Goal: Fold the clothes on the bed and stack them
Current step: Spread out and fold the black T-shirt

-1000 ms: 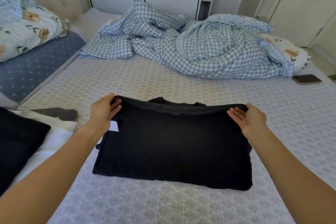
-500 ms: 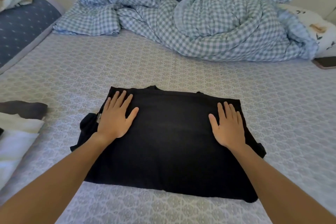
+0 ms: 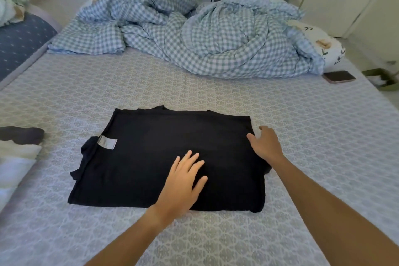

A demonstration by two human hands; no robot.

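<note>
The black shirt (image 3: 168, 157) lies folded flat in the middle of the bed (image 3: 302, 136). The left hand (image 3: 183, 181) presses on its near half, fingers straight and spread. The right hand (image 3: 264, 143) sits at the shirt's right edge, fingers loose, gripping nothing. A checked duvet (image 3: 194, 34) is bunched beyond.
</note>
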